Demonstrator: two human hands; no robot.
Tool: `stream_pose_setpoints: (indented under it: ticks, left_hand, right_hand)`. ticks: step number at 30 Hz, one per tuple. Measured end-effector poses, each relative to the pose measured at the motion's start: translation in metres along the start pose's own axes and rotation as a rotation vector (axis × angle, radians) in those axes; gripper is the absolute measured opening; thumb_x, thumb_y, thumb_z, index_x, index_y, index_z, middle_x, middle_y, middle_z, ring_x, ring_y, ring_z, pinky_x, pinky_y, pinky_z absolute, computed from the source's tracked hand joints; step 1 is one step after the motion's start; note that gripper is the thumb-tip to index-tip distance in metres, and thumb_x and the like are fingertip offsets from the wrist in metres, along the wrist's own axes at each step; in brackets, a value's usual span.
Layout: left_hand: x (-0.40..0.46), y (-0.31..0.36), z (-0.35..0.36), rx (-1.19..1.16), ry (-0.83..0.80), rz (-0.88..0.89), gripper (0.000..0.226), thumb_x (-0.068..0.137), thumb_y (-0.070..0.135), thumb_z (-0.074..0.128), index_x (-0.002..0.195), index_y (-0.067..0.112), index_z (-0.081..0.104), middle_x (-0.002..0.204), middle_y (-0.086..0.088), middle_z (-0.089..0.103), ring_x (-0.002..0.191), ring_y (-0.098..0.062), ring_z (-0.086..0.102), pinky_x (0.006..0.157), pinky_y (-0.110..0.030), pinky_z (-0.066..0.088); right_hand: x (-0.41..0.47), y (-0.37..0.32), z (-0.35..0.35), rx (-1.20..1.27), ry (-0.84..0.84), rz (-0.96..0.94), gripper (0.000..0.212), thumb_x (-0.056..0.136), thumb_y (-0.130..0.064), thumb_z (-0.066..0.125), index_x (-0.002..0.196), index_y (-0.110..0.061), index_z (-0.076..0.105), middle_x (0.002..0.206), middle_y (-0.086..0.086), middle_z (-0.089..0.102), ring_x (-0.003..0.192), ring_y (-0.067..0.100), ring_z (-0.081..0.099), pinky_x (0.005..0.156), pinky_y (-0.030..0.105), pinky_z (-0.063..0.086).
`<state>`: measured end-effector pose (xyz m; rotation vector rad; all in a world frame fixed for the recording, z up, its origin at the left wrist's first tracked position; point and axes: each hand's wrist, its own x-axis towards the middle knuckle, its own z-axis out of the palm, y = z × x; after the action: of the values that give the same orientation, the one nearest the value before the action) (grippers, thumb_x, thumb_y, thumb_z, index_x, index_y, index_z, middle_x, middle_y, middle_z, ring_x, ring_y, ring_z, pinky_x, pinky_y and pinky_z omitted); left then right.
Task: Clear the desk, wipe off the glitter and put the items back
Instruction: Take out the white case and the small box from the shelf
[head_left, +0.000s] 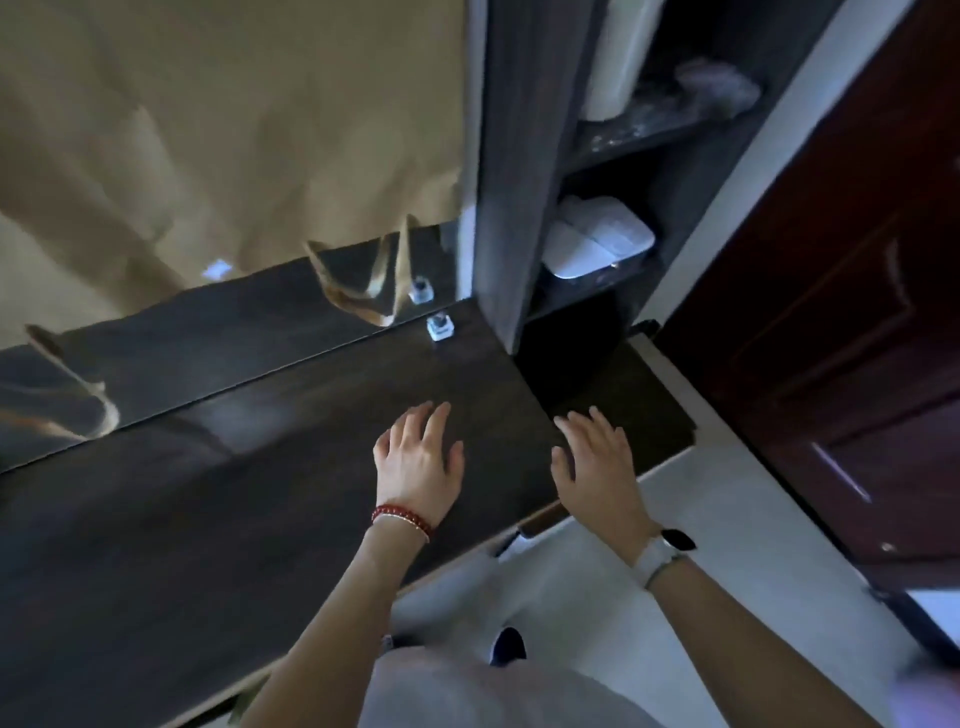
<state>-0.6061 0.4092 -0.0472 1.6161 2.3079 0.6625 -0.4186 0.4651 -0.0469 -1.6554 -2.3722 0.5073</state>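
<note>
- Dark brown wooden counter (260, 519): running from lower left to the right, its glossy top showing pale reflections; a mirror (208, 332) is standing along its back edge, reflecting the dark top and beige drapery.
- Small clear glass bottle with a dark cap (440, 326): sitting upright at the far back of the counter, just beside the mirror and near the shelf unit; its reflection is showing in the glass behind it.
- Left hand (418, 462): lying palm down over the counter's right part, fingers spread and gripping nothing; whether it is touching the surface cannot be told. A red beaded bracelet (402, 519) is circling the wrist.
- Right hand (597, 457): hovering palm down over the counter's right end, fingers spread, carrying nothing; a white-strapped wristwatch with a dark face (665, 553) is sitting on the wrist.
- Grey wooden shelf unit (514, 208): rising at the counter's right end, holding a white folded item (597, 239) on a middle shelf and blurred pale objects higher up.
- Dark red-brown panelled door (857, 312): standing at the right.
- Pale floor (727, 597): showing below the counter's edge.
</note>
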Motion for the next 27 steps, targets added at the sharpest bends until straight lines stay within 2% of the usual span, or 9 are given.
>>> stream_pose_setpoints:
  ticks: [4, 10, 12, 14, 16, 19, 22, 24, 27]
  left_hand:
    - [0.028, 0.047, 0.02, 0.006, -0.1, 0.117, 0.046, 0.086, 0.023, 0.056, 0.13, 0.014, 0.047, 0.132, -0.01, 0.049, 0.121, -0.03, 0.044, 0.096, -0.044, 0.036]
    - [0.094, 0.091, 0.034, -0.083, -0.098, 0.302, 0.043, 0.086, 0.019, 0.055, 0.128, 0.011, 0.049, 0.126, -0.011, 0.052, 0.114, -0.03, 0.049, 0.095, -0.043, 0.04]
    - [0.12, 0.108, 0.037, -0.105, -0.093, 0.356, 0.042, 0.087, 0.02, 0.053, 0.128, 0.013, 0.048, 0.127, -0.01, 0.05, 0.114, -0.029, 0.048, 0.096, -0.042, 0.04]
    - [0.144, 0.125, 0.04, -0.138, -0.071, 0.38, 0.04, 0.087, 0.019, 0.053, 0.126, 0.011, 0.049, 0.126, -0.011, 0.05, 0.114, -0.029, 0.047, 0.097, -0.043, 0.04]
    - [0.163, 0.137, 0.043, -0.15, -0.07, 0.359, 0.04, 0.087, 0.018, 0.053, 0.126, 0.009, 0.049, 0.128, -0.012, 0.048, 0.116, -0.03, 0.045, 0.099, -0.042, 0.039]
    - [0.177, 0.146, 0.05, -0.121, -0.075, 0.284, 0.045, 0.088, 0.022, 0.051, 0.131, 0.012, 0.043, 0.135, -0.011, 0.04, 0.12, -0.029, 0.039, 0.102, -0.04, 0.036]
    - [0.175, 0.154, 0.06, -0.028, -0.06, 0.18, 0.054, 0.087, 0.026, 0.051, 0.137, 0.014, 0.034, 0.139, -0.013, 0.034, 0.124, -0.032, 0.035, 0.1, -0.042, 0.035]
    - [0.172, 0.161, 0.07, 0.028, -0.034, 0.117, 0.06, 0.085, 0.027, 0.054, 0.138, 0.012, 0.032, 0.14, -0.018, 0.033, 0.126, -0.037, 0.033, 0.098, -0.046, 0.035]
    - [0.179, 0.171, 0.083, 0.005, -0.009, -0.034, 0.069, 0.085, 0.031, 0.052, 0.143, 0.012, 0.019, 0.147, -0.018, 0.021, 0.133, -0.036, 0.022, 0.106, -0.045, 0.026]
  right_hand:
    - [0.005, 0.052, -0.018, 0.055, 0.0, 0.112, 0.042, 0.096, -0.023, 0.04, 0.136, -0.012, 0.04, 0.146, 0.008, 0.036, 0.14, 0.024, 0.018, 0.114, 0.047, 0.014]
    - [0.042, 0.076, -0.036, 0.103, 0.029, 0.183, 0.045, 0.096, -0.024, 0.04, 0.14, -0.013, 0.033, 0.148, 0.008, 0.032, 0.14, 0.022, 0.019, 0.114, 0.037, 0.021]
    - [0.062, 0.079, -0.044, 0.131, 0.087, 0.179, 0.045, 0.096, -0.022, 0.042, 0.139, -0.012, 0.034, 0.145, 0.009, 0.036, 0.137, 0.022, 0.026, 0.11, 0.032, 0.024]
    - [0.087, 0.081, -0.054, 0.158, 0.15, 0.149, 0.043, 0.094, -0.019, 0.045, 0.135, -0.009, 0.04, 0.136, 0.013, 0.045, 0.125, 0.025, 0.042, 0.101, 0.032, 0.036]
    - [0.115, 0.083, -0.064, 0.183, 0.193, 0.137, 0.04, 0.093, -0.017, 0.047, 0.132, -0.007, 0.044, 0.125, 0.015, 0.051, 0.111, 0.028, 0.052, 0.092, 0.035, 0.042]
    - [0.166, 0.083, -0.083, 0.155, 0.248, 0.086, 0.038, 0.092, -0.015, 0.049, 0.128, -0.005, 0.047, 0.119, 0.017, 0.052, 0.111, 0.031, 0.048, 0.092, 0.036, 0.04]
    - [0.216, 0.082, -0.093, 0.016, 0.289, -0.003, 0.048, 0.084, -0.023, 0.059, 0.125, -0.001, 0.049, 0.112, 0.023, 0.055, 0.105, 0.039, 0.05, 0.083, 0.045, 0.047]
    - [0.244, 0.081, -0.092, -0.068, 0.227, -0.04, 0.06, 0.08, -0.035, 0.062, 0.128, -0.002, 0.045, 0.122, 0.022, 0.051, 0.112, 0.04, 0.045, 0.086, 0.048, 0.044]
    - [0.273, 0.091, -0.084, -0.129, 0.072, -0.055, 0.068, 0.081, -0.047, 0.058, 0.135, -0.012, 0.035, 0.145, 0.014, 0.026, 0.135, 0.036, 0.018, 0.104, 0.048, 0.026]
